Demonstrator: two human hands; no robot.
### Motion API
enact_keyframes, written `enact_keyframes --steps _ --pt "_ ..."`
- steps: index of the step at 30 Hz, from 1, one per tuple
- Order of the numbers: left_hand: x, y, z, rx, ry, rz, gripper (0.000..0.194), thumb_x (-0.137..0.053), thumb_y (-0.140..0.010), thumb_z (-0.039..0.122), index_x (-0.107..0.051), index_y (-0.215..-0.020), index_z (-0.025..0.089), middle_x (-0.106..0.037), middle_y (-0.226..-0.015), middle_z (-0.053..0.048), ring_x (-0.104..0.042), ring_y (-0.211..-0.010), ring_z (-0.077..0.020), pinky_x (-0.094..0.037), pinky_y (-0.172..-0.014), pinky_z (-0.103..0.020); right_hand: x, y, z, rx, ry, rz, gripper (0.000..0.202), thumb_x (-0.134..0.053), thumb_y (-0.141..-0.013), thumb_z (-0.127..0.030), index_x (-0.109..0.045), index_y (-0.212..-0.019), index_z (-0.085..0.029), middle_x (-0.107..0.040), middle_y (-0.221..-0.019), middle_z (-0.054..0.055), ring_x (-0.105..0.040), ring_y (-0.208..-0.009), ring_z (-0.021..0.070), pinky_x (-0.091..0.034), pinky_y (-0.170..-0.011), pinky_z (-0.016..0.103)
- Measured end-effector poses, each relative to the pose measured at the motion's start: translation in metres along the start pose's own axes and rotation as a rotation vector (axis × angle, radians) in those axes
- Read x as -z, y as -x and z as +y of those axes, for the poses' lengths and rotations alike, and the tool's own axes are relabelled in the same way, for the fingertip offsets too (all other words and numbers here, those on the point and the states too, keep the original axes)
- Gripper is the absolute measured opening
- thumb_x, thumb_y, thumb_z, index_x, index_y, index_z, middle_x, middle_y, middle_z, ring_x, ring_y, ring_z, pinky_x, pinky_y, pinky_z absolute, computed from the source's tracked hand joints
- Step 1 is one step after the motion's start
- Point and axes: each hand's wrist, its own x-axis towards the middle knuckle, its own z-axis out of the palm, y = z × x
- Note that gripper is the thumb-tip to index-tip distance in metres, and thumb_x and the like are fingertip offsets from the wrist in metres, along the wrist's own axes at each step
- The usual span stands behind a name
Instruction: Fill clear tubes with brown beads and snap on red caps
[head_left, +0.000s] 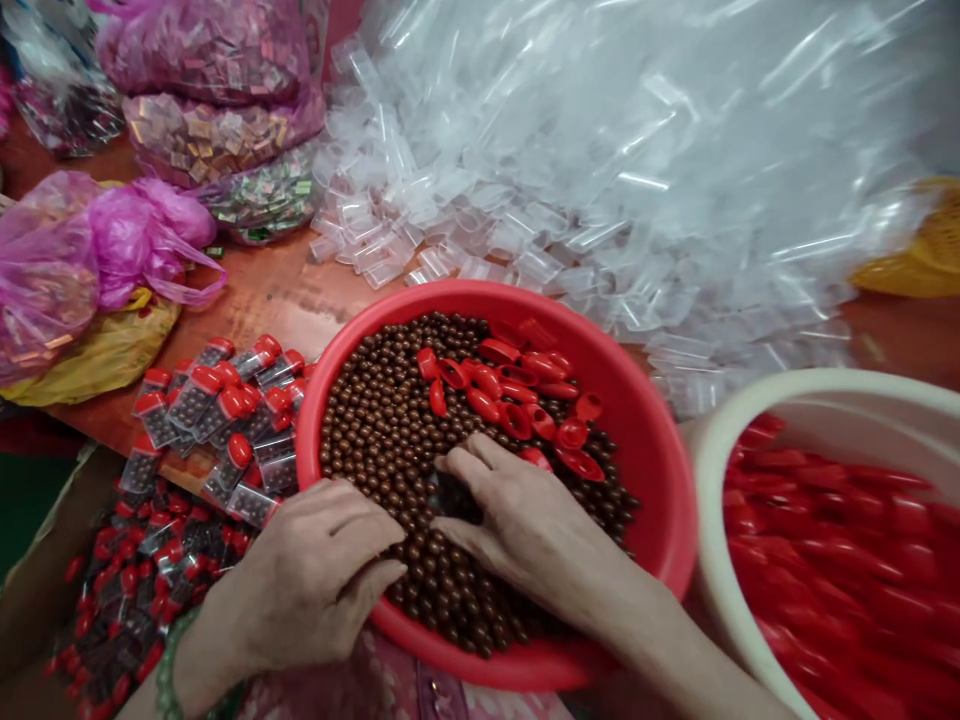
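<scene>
A red basin [495, 676] holds many small brown balls [375, 410], with loose red caps [517, 375] lying on top at the back right. My right hand [517, 505] reaches into the balls, thumb and fingers closed around a small clear plastic container [454, 497], mostly hidden and dark inside. Over the basin's near left rim, my left hand [322, 570] has its fingers curled towards the thumb; what they hold, if anything, does not show. Left of the basin lie several ball-filled clear containers with red caps [225, 400].
A big heap of clear plastic containers [585, 150] covers the back of the table. At right stands a white tub [709, 480] of red caps. More capped containers [150, 590] fill a box [37, 600] at lower left. Pink bags [217, 60] sit at back left.
</scene>
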Motion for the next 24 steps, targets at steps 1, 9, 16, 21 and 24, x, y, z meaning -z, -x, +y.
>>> enact_keyframes --steps 1,9,16,21,24 --pt "-0.002 -0.003 0.0 0.015 -0.001 -0.037 0.012 -0.056 -0.089 0.01 -0.061 -0.1 0.014 -0.071 -0.09 -0.008 -0.065 -0.085 -0.0196 -0.055 -0.081 -0.035 0.003 -0.002 -0.001 -0.025 -0.058 -0.046 0.018 -0.072 -0.077 -0.018 -0.056 -0.086 -0.02 -0.059 -0.089 0.004 -0.058 -0.079 0.0195 -0.046 -0.069 0.031" --pt "-0.01 -0.022 0.005 0.162 -0.029 -0.195 0.024 -0.058 -0.088 0.012 -0.058 -0.112 0.015 -0.063 -0.119 -0.012 -0.057 -0.109 -0.0261 -0.05 -0.098 -0.044 0.014 -0.014 0.018 -0.313 -1.137 -0.418 0.036 -0.079 -0.066 -0.042 -0.062 -0.089 -0.02 -0.06 -0.076 -0.004 -0.052 -0.069 0.0124 -0.042 -0.065 0.026" --pt "-0.019 -0.035 -0.002 0.137 0.133 -0.113 0.008 -0.056 -0.093 0.016 -0.063 -0.096 0.016 -0.064 -0.106 -0.007 -0.06 -0.1 -0.0207 -0.05 -0.09 -0.035 0.02 -0.008 0.021 -0.243 -1.338 -0.469 0.034 -0.079 -0.068 -0.043 -0.066 -0.087 -0.018 -0.061 -0.073 -0.004 -0.051 -0.066 0.0101 -0.04 -0.063 0.024" --pt "-0.014 -0.038 -0.001 0.207 0.348 -0.047 0.016 -0.049 -0.096 0.016 -0.056 -0.111 0.014 -0.064 -0.12 -0.01 -0.061 -0.111 -0.017 -0.047 -0.097 -0.028 0.03 -0.006 0.028 -0.179 -0.699 0.072 0.026 -0.058 -0.087 -0.043 -0.069 -0.096 -0.02 -0.068 -0.094 0.005 -0.063 -0.083 0.019 -0.049 -0.077 0.032" --pt "-0.015 -0.039 0.0 0.275 0.397 -0.03 0.016 -0.048 -0.096 0.019 -0.056 -0.11 0.015 -0.068 -0.108 -0.008 -0.065 -0.101 -0.0169 -0.049 -0.09 -0.029 0.022 -0.016 0.034 -0.193 -0.219 0.275 0.021 -0.053 -0.091 -0.036 -0.066 -0.095 -0.02 -0.068 -0.096 0.008 -0.066 -0.086 0.0226 -0.049 -0.075 0.034"
